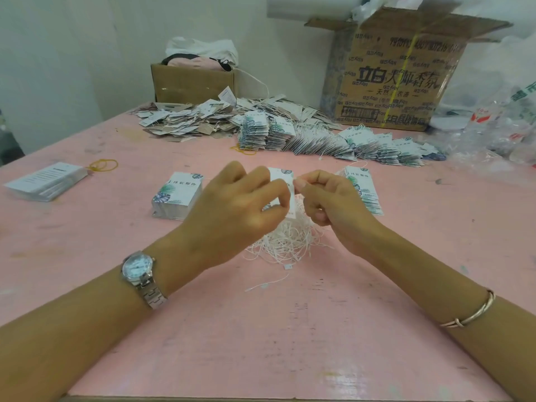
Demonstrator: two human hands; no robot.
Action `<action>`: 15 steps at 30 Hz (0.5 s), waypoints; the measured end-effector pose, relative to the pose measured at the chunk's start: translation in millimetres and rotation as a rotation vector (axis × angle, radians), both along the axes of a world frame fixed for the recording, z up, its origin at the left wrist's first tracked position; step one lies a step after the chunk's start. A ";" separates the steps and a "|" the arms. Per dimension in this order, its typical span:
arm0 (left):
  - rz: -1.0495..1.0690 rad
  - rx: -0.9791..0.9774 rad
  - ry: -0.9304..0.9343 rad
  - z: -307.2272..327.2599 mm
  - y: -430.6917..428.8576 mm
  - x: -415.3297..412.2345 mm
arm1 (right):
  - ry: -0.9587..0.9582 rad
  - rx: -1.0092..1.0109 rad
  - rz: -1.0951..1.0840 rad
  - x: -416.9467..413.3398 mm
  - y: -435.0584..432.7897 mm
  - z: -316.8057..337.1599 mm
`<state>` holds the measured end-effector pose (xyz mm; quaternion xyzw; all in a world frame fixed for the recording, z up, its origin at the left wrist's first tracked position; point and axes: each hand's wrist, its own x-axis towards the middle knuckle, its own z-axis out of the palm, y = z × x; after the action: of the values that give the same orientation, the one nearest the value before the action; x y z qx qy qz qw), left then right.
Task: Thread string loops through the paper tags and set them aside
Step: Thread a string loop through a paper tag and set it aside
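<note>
Left hand [232, 210] pinches tag [280, 177] over table [261, 329].

Centre: held tag [280, 177], lower part hidden behind left hand [232, 210]; hole unseen. Beside it: string [358, 164] at right hand [327, 198], pinched end too thin to trace. Centre right: tag stack [367, 195], partly behind that hand. Right edge: plastic bags [510, 123], cut off, blurred.

Bare table [261, 343] lies open all along the edge nearest me. Strings [284, 242] heap mid-table; a tag stack [177, 198] flanks them left, fanned tags [365, 190] right, a tag row [333, 143] behind. Boxes [388, 82] wall the back.
</note>
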<state>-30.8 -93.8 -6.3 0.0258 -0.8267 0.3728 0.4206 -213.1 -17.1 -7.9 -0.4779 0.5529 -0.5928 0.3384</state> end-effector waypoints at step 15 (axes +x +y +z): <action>0.868 0.604 0.156 22.6 -74.5 54.0 | -0.008 -0.021 -0.133 -3.3 -5.0 -7.1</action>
<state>23.2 -168.4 16.2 0.5131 -0.7767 0.2548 0.2617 -216.4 -22.1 -15.0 -0.4411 0.5761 -0.6215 0.2953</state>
